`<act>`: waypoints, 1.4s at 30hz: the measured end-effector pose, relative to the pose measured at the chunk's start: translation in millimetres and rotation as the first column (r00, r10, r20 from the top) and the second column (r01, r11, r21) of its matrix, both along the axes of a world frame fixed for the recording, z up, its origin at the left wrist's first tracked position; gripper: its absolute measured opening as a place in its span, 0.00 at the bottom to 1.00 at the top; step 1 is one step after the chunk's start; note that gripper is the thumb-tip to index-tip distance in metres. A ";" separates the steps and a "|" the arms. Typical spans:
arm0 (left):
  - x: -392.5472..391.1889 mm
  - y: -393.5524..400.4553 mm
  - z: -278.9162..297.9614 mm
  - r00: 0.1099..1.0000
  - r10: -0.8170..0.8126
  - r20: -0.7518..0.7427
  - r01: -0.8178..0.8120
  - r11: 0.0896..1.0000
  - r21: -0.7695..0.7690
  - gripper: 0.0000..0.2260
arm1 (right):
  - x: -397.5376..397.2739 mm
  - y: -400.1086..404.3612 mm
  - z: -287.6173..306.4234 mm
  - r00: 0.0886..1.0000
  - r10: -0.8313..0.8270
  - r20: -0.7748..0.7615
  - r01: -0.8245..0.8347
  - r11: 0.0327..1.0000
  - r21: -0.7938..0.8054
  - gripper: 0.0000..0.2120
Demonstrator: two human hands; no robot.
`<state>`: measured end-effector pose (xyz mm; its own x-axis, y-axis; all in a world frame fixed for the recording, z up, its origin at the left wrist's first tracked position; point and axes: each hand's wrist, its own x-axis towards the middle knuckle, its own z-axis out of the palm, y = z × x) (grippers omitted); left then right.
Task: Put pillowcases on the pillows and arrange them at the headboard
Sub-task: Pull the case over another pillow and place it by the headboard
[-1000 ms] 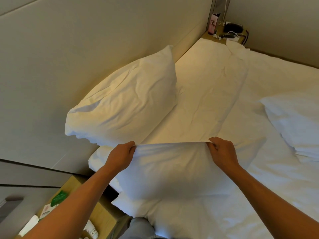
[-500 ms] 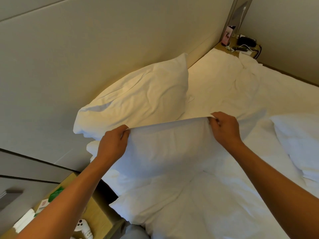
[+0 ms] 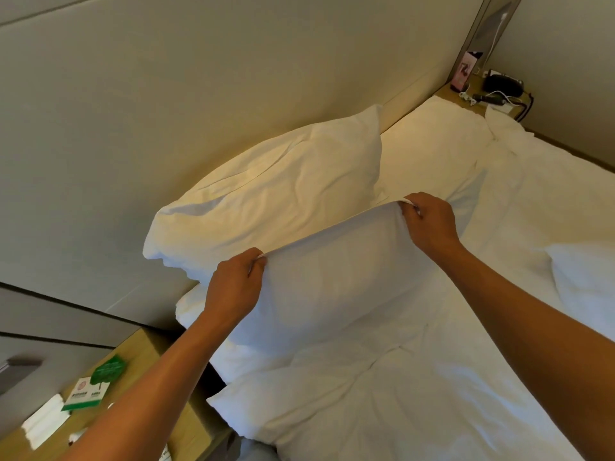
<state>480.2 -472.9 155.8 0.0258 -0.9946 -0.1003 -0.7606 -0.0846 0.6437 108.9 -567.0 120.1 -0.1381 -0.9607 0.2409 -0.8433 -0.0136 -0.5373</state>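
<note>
The white cotton-like pillowcase (image 3: 332, 277) looks matt, smooth and thin, with soft folds. The plump white cloth pillow (image 3: 273, 201) is finely creased. The beige padded headboard (image 3: 166, 111) has a matt, woven look. The pale wood-grain tabletop (image 3: 139, 361) carries a glossy green-and-white paper card (image 3: 88, 392).

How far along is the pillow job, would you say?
One cased pillow already leans against the headboard, so that part looks done. In hand: the left hand and right hand each grip a top corner of a second pillow, held up over the bed. It has not yet been set at the headboard. Another white pillow lies at the right edge, apparently still to do.
</note>
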 end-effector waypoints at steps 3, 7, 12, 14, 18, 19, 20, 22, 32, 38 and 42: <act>4.3 -14.9 -3.7 1.000 0.027 -0.017 -0.027 1.000 0.011 0.15 | 6.0 -26.6 -1.5 1.000 0.019 -0.020 -0.019 1.000 0.023 0.16; 13.6 -31.0 -16.1 0.997 0.065 -0.037 -0.064 0.997 0.039 0.16 | 13.1 -57.2 -8.8 0.998 0.065 -0.013 -0.064 0.995 0.078 0.15; 9.2 -32.6 -43.2 0.999 0.031 -0.032 -0.024 0.981 0.194 0.18 | 19.3 -60.7 -51.2 0.994 0.105 -0.030 -0.096 0.971 0.219 0.15; 0.2 -26.4 -52.6 0.998 -0.009 -0.064 0.024 0.971 0.239 0.15 | 14.2 -53.1 -67.5 0.996 0.072 -0.052 -0.059 0.972 0.227 0.15; -16.9 -19.7 -55.0 0.994 -0.051 -0.100 0.080 0.948 0.308 0.10 | -5.0 -38.1 -77.4 0.994 -0.005 -0.112 0.025 0.984 0.175 0.17; -19.5 -18.3 -53.6 0.993 -0.060 -0.101 0.090 0.942 0.323 0.11 | -10.7 -33.3 -76.3 0.991 -0.008 -0.134 0.029 0.987 0.157 0.17; -22.1 -17.1 -51.7 0.992 -0.068 -0.107 0.100 0.936 0.338 0.12 | -16.5 -28.4 -74.4 0.988 -0.011 -0.155 0.033 0.990 0.140 0.17; -25.2 -15.2 -47.3 0.989 -0.076 -0.125 0.115 0.931 0.347 0.12 | -25.2 -21.0 -68.4 0.985 -0.022 -0.170 0.041 0.993 0.110 0.18; 13.0 -62.4 -66.4 0.991 0.128 0.023 -0.130 0.980 0.150 0.13 | 43.9 -82.0 -70.1 0.990 0.091 -0.111 -0.069 0.980 0.185 0.16; -9.9 -49.5 -94.2 0.991 0.049 0.122 -0.038 0.995 -0.093 0.26 | 67.4 -33.4 -134.0 0.999 -0.035 0.031 0.020 0.927 0.375 0.32; -41.1 -27.5 -121.3 0.921 -0.296 0.253 0.326 0.941 -0.086 0.29 | 62.4 16.3 -176.3 0.983 -0.164 0.082 0.110 0.886 0.450 0.42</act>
